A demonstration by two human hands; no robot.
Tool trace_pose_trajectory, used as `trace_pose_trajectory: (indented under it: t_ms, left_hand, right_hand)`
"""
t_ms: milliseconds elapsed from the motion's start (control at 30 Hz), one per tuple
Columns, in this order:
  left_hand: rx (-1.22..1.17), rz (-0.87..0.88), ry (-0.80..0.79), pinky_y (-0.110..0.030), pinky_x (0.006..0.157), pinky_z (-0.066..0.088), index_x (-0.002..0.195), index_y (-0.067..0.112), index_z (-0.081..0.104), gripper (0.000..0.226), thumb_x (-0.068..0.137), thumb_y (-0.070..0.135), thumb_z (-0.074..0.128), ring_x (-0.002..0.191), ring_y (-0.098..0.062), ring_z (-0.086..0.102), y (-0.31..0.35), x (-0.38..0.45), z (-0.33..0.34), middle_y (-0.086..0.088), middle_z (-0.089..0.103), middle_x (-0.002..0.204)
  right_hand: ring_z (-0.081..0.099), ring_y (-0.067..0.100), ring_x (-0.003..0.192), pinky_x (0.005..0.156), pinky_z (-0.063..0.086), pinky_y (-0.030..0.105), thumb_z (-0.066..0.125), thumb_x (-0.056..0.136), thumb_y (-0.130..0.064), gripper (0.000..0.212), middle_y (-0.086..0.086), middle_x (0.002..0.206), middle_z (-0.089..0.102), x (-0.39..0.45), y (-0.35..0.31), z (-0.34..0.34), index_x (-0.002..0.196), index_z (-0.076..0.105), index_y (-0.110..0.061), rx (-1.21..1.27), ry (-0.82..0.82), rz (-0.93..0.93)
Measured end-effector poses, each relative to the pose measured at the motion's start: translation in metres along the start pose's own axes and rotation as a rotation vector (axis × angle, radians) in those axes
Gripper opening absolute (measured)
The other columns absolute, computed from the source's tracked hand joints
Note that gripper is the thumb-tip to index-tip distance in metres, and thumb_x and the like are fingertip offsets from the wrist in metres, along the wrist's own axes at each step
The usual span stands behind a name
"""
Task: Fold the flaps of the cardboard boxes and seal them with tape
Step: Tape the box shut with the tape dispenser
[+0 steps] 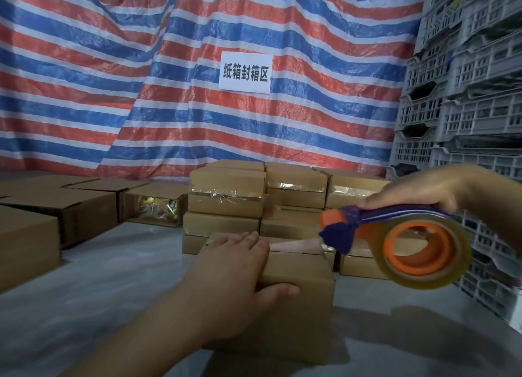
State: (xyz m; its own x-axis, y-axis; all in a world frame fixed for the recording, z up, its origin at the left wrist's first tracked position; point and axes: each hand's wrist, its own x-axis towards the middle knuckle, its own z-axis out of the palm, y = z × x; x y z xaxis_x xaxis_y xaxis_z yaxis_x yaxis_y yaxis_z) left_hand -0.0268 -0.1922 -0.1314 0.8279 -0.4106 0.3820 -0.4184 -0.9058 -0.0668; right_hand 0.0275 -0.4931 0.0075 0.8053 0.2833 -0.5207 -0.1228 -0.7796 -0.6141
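My left hand (234,280) lay flat on the cardboard box (299,306), fingers straight, thumb against its near side. My right hand (421,191) gripped the tape dispenser (395,241) (a clear strip ran from it to the box top), raised just right of the box, before the taped boxes (282,195) stacked toward the table's far edge.
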Motion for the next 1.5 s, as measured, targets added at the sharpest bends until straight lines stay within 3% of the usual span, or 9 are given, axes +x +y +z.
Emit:
trace_pose_trajectory:
  t_ms: [200,333,433,700,867,1133,1267,1367,1500]
  left_hand:
    - [-0.034,-0.005,-0.044,-0.029,0.115,0.004,0.154,0.037,-0.004,0.105,0.062,0.088,0.002,0.148,-0.010,0.012,0.003,-0.002,-0.006,0.008,0.010,0.164]
    - [-0.029,0.002,-0.125,-0.033,0.116,0.009,0.154,0.038,-0.004,0.101,0.071,0.091,0.020,0.148,-0.013,0.012,0.012,0.009,-0.019,0.008,0.007,0.164]
    - [-0.056,0.087,-0.117,-0.030,0.106,-0.001,0.154,0.033,-0.001,0.100,0.078,0.086,0.035,0.149,-0.011,0.003,0.040,0.025,-0.023,0.010,-0.002,0.163]
    - [-0.003,0.150,-0.182,-0.039,0.123,0.008,0.155,0.029,0.003,0.087,0.088,0.075,0.032,0.150,-0.011,0.005,0.057,0.037,-0.004,0.007,0.002,0.164]
    - [-0.009,0.173,-0.137,-0.034,0.119,0.004,0.154,0.039,-0.001,0.081,0.087,0.076,0.029,0.149,-0.008,0.004,0.056,0.034,-0.003,0.010,0.002,0.164]
    - [-0.015,0.179,-0.124,-0.028,0.114,0.005,0.151,0.045,0.008,0.072,0.089,0.073,0.033,0.148,-0.008,0.005,0.058,0.035,-0.005,0.013,0.003,0.163]
    - [0.020,0.171,-0.126,-0.031,0.116,0.007,0.150,0.045,0.009,0.073,0.087,0.075,0.029,0.148,-0.009,0.008,0.060,0.034,-0.007,0.013,0.002,0.163]
    - [0.017,0.178,-0.116,-0.033,0.117,0.009,0.149,0.047,0.009,0.071,0.087,0.076,0.028,0.148,-0.011,0.010,0.060,0.032,-0.006,0.011,0.004,0.163]
    - [0.003,0.179,-0.125,-0.037,0.118,0.011,0.148,0.048,0.014,0.068,0.088,0.075,0.028,0.148,-0.012,0.011,0.062,0.033,-0.007,0.010,0.007,0.163]
  right_hand:
    - [0.060,0.017,0.063,0.060,0.052,0.026,0.078,0.071,-0.064,0.054,0.006,0.077,0.064,0.011,0.036,0.013,0.086,0.078,-0.012,-0.001,-0.001,0.043]
    - [0.062,0.017,0.067,0.063,0.053,0.025,0.071,0.079,-0.061,0.059,0.006,0.083,0.066,0.017,0.045,0.018,0.105,0.071,-0.009,0.071,-0.008,0.007]
    - [0.064,0.015,0.066,0.062,0.054,0.023,0.067,0.085,-0.059,0.047,0.004,0.082,0.068,0.018,0.049,0.019,0.097,0.076,-0.014,0.113,-0.027,-0.016]
    - [0.065,0.022,0.078,0.073,0.056,0.031,0.085,0.060,-0.066,0.085,0.010,0.093,0.068,0.010,0.068,0.006,0.118,0.066,-0.007,0.131,0.014,-0.068]
    - [0.060,0.017,0.066,0.062,0.050,0.026,0.081,0.055,-0.075,0.080,0.004,0.079,0.066,-0.021,0.075,-0.005,0.098,0.068,-0.010,-0.029,0.047,-0.001]
    - [0.065,0.005,0.050,0.052,0.051,0.020,0.054,0.083,-0.076,0.055,-0.007,0.067,0.069,-0.008,0.011,0.055,0.085,0.068,-0.023,-0.692,0.361,0.122]
    - [0.062,0.013,0.070,0.063,0.053,0.026,0.058,0.088,-0.066,0.045,-0.002,0.084,0.064,-0.002,0.026,0.073,0.083,0.060,-0.021,-1.052,0.401,0.278]
    - [0.064,0.016,0.082,0.073,0.056,0.031,0.050,0.089,-0.069,0.051,-0.001,0.091,0.066,0.015,0.068,0.086,0.097,0.066,-0.021,-0.955,0.723,0.137]
    - [0.052,0.005,0.055,0.046,0.034,0.021,0.045,0.086,-0.076,0.052,-0.008,0.066,0.055,0.021,0.109,0.112,0.070,0.051,-0.027,-0.700,1.035,0.056]
